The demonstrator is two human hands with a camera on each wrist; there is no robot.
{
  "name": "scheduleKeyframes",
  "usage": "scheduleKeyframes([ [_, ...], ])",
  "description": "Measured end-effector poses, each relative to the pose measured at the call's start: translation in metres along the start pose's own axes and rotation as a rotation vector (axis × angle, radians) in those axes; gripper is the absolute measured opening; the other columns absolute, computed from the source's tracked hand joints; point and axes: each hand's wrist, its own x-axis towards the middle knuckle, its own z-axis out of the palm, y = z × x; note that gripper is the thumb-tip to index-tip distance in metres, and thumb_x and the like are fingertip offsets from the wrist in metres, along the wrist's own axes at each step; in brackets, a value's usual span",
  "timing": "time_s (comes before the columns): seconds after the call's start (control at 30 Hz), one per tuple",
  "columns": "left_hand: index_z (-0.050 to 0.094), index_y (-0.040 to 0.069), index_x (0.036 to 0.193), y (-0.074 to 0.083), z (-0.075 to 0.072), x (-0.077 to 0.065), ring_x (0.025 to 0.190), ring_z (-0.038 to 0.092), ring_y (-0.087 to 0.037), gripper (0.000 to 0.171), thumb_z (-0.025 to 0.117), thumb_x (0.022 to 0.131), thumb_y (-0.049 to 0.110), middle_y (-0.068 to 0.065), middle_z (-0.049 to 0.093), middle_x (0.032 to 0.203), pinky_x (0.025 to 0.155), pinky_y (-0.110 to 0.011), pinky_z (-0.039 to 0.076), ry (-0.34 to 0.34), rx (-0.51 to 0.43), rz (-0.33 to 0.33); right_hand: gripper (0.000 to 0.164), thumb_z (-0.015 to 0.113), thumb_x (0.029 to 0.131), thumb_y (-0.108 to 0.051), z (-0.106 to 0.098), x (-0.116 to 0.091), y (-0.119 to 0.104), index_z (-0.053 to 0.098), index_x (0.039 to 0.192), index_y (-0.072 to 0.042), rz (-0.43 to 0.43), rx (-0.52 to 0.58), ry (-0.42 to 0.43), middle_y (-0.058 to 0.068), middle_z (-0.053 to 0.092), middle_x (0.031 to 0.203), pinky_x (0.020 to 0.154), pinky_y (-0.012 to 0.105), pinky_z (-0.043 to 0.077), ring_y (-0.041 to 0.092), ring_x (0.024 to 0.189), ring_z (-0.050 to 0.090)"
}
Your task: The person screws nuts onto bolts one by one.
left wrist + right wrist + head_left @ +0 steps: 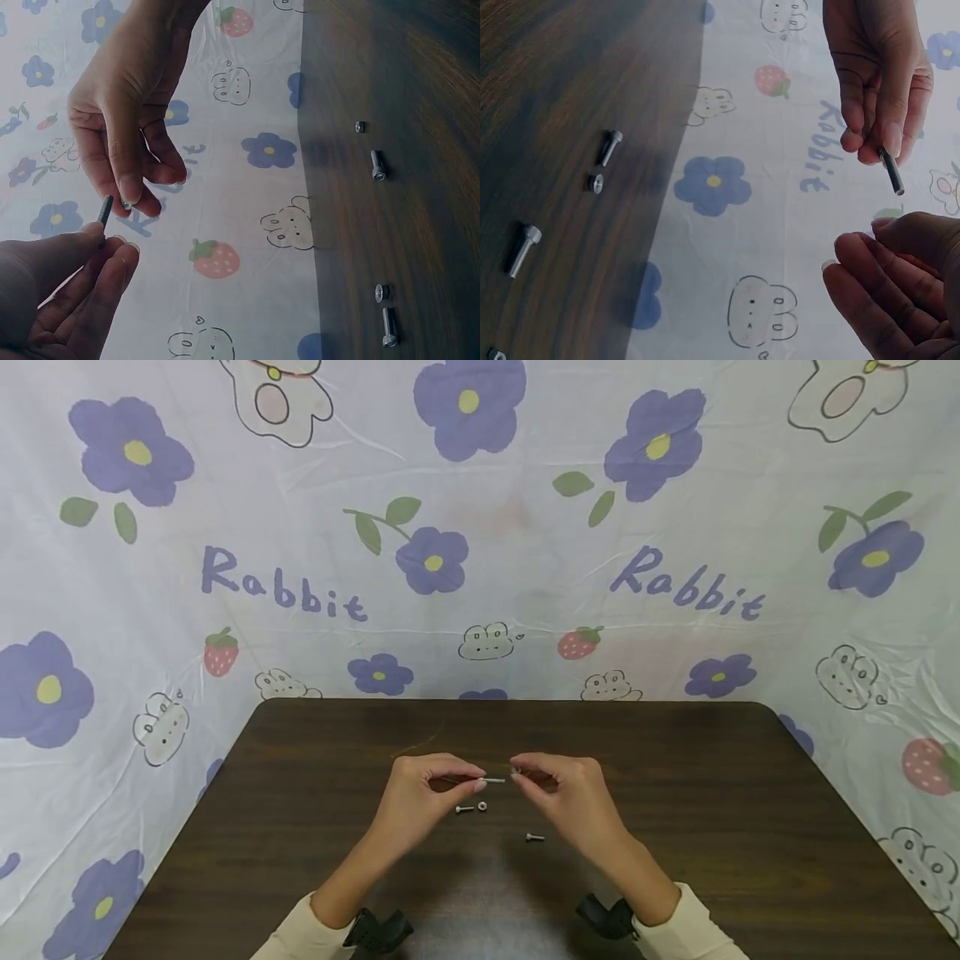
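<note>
My left hand (423, 797) pinches a metal bolt (495, 781) between thumb and fingertips, its threaded shank (892, 174) pointing toward the other hand. Facing it, my right hand (573, 789) pinches a small metal nut (516, 770), mostly covered by the fingertips. A slim gap separates the bolt's tip from the nut in the head view. Both hands are held above the dark table. Below the left hand lie a socket-head bolt (465, 809) and a loose nut (482, 807). Another bolt (535, 837) rests nearer me, left of the right forearm.
A second loose nut (360, 127) lies near the right-hand bolt, seen in the wrist views. The dark wooden table (300, 860) is bordered by a white printed cloth (517, 568) behind and at both sides. Each wrist wears a black camera mount (378, 931).
</note>
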Motion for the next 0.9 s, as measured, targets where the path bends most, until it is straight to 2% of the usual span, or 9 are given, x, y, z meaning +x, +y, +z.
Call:
scheduleKeyframes([
  [0.13, 0.082, 0.013, 0.094, 0.0001, 0.0005, 0.0016, 0.074, 0.072, -0.011, 0.007, 0.082, 0.087, 0.012, 0.005, 0.077, 0.090, 0.062, -0.028, 0.061, 0.012, 0.004, -0.001, 0.018, 0.082, 0.084, -0.001, 0.0003, 0.0005, -0.0011, 0.078, 0.102, -0.003, -0.027, -0.021, -0.022, 0.006, 0.078, 0.094, 0.066, 0.022, 0.060, 0.013, 0.078, 0.074],
  [0.37, 0.082, 0.011, 0.095, -0.0005, 0.0026, 0.0026, 0.072, 0.072, -0.012, 0.008, 0.082, 0.087, 0.013, 0.003, 0.077, 0.090, 0.061, -0.029, 0.061, 0.012, -0.005, -0.016, 0.019, 0.085, 0.083, -0.006, 0.0020, 0.0011, -0.0029, 0.078, 0.100, -0.003, -0.130, -0.086, -0.029, 0.005, 0.078, 0.092, 0.061, 0.025, 0.060, 0.010, 0.074, 0.073],
  [0.67, 0.082, 0.011, 0.094, 0.0041, 0.0057, 0.0021, 0.074, 0.072, -0.010, 0.007, 0.082, 0.087, 0.012, 0.003, 0.077, 0.089, 0.064, -0.029, 0.061, 0.029, -0.011, -0.037, 0.020, 0.083, 0.082, 0.000, 0.0048, -0.0018, -0.0015, 0.077, 0.101, -0.001, -0.176, -0.040, 0.018, 0.007, 0.078, 0.092, 0.064, 0.020, 0.059, 0.014, 0.076, 0.075],
  [0.9, 0.082, 0.012, 0.093, 0.0055, 0.0074, 0.0018, 0.074, 0.072, -0.010, 0.006, 0.082, 0.087, 0.012, 0.003, 0.077, 0.089, 0.065, -0.028, 0.061, 0.058, -0.017, -0.042, 0.026, 0.084, 0.077, 0.009, 0.0086, -0.0018, -0.0018, 0.077, 0.100, 0.001, -0.220, -0.007, 0.080, 0.010, 0.078, 0.092, 0.064, 0.022, 0.060, 0.016, 0.076, 0.075],
])
